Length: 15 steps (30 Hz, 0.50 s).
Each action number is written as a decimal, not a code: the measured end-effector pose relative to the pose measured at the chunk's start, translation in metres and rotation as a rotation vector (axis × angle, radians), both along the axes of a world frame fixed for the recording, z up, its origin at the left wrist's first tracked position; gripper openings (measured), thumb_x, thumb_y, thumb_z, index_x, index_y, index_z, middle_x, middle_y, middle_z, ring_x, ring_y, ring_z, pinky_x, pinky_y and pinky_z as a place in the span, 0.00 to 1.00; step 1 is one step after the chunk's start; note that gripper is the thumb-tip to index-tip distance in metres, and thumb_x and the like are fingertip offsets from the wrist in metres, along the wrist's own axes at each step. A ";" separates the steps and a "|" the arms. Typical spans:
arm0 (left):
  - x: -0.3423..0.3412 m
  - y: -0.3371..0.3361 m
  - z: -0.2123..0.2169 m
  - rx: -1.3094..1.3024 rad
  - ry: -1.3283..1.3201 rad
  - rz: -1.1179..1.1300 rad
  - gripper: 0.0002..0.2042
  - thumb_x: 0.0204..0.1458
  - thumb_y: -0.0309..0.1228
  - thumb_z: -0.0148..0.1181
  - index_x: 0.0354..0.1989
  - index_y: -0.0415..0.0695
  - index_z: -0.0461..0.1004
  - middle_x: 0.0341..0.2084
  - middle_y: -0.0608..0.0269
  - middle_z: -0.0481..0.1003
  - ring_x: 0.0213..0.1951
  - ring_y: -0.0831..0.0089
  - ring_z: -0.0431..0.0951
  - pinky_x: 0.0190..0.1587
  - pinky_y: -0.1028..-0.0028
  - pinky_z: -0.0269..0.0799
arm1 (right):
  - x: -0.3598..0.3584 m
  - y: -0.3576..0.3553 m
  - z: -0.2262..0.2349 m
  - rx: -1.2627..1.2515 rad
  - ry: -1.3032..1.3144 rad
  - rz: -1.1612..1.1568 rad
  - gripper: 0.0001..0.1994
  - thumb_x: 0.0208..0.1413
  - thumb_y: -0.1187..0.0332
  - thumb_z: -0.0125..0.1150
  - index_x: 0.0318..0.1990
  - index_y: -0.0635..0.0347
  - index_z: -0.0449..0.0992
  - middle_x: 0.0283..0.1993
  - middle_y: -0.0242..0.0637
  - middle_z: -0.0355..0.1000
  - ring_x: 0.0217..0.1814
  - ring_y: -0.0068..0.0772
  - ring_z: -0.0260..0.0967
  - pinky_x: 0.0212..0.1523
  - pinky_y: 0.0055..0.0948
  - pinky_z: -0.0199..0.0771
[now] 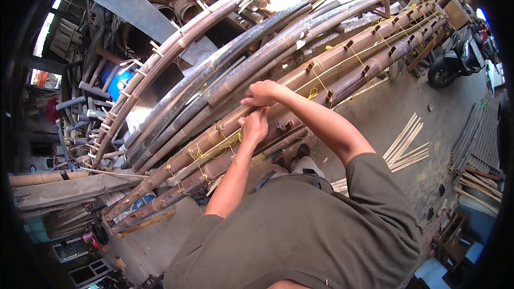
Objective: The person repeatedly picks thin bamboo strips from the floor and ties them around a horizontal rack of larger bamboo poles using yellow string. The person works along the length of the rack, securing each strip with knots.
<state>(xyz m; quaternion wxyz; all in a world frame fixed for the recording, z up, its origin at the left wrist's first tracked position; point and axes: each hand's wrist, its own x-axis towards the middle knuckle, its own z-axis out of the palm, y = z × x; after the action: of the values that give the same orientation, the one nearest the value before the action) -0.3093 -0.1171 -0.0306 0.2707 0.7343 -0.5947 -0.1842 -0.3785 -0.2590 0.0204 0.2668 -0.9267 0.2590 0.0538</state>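
Observation:
Two long brown bamboo poles, a far one [329, 59] and a near one [348, 83], run side by side diagonally before me. Short dark pegs [309, 68] stick out along them, and yellow cord [235, 139] is looped round them in several places. My right hand [261, 92] is over the far pole, its fingers curled downward. Close below it, my left hand [254, 127] is closed in a pinch at the same pole. Both sets of fingertips nearly meet; whatever lies between them is too small or hidden to make out.
Several more bamboo poles [235, 72] lie behind the pair. A curved pole with pale pegs [144, 75] arches at the left. Pale slats [407, 144] lie on the floor at right, near a parked motorbike [455, 59]. Grey corrugated sheets [479, 134] lie at the far right.

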 end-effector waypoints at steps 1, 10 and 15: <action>0.001 -0.001 -0.001 0.052 -0.030 -0.004 0.18 0.65 0.44 0.39 0.43 0.52 0.77 0.33 0.50 0.79 0.40 0.51 0.77 0.45 0.53 0.54 | -0.006 0.000 0.005 0.388 -0.312 -0.119 0.25 0.63 0.47 0.47 0.34 0.62 0.79 0.30 0.41 0.76 0.33 0.33 0.73 0.36 0.33 0.71; 0.001 0.000 0.002 0.043 -0.091 0.047 0.13 0.62 0.41 0.48 0.39 0.49 0.78 0.26 0.61 0.78 0.34 0.69 0.77 0.45 0.63 0.58 | -0.107 0.173 -0.078 0.209 -0.678 -0.096 0.20 0.60 0.59 0.52 0.20 0.64 0.71 0.21 0.51 0.70 0.29 0.58 0.70 0.38 0.49 0.70; 0.028 -0.061 0.076 -0.152 0.532 0.059 0.13 0.64 0.33 0.49 0.35 0.40 0.79 0.23 0.63 0.77 0.31 0.75 0.78 0.36 0.72 0.72 | -0.120 0.179 -0.067 0.163 -0.629 -0.197 0.18 0.58 0.63 0.53 0.17 0.63 0.69 0.20 0.49 0.69 0.29 0.52 0.71 0.45 0.43 0.70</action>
<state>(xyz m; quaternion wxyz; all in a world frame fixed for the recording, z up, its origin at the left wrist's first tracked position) -0.2809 -0.1782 0.0456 0.4769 0.6547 -0.4932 -0.3173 -0.4986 -0.0804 -0.0468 0.4107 -0.8441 0.2470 -0.2405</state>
